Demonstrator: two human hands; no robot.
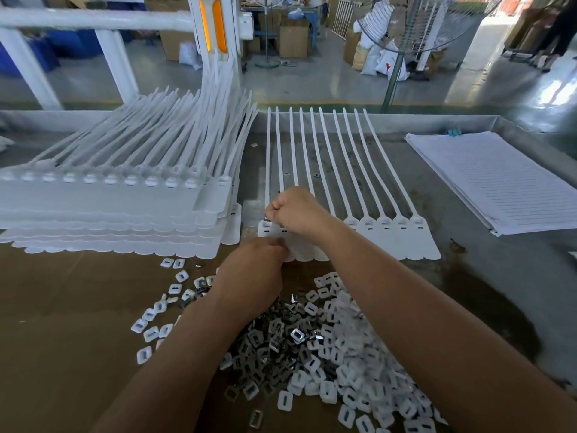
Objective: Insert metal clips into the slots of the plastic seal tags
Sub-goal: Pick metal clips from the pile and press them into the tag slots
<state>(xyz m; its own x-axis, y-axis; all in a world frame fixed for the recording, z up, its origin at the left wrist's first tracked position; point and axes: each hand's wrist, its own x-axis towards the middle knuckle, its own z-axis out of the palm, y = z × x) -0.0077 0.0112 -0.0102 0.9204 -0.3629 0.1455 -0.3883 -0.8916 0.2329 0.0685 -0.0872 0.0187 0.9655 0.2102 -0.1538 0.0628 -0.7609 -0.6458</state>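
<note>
Right grip: fingers curled tight, pinching a small metal clip at the head slot of the leftmost tag in the flat tag strip. The knuckles cover the next few tag heads.

Left grip: back of the hand faces the camera, fingertips at the strip's near edge by its left end. They are blurred and partly hidden, so I can't tell if they hold anything.

The tag strip lies flat on the surface, heads toward the person and tails pointing away. The five heads at its right end show open slots.

Near side of the strip, between the forearms: a heap of metal clips, with white plastic caps mixed in and spreading right. More caps are scattered left on the cardboard sheet.

Left of the strip: a tall stack of tag strips, touching or just beside it.

Right of the strip, well apart: a pile of lined paper sheets.

Between the strip's tails: a couple of loose clips.

Beyond the strip, off the surface: a standing fan.
</note>
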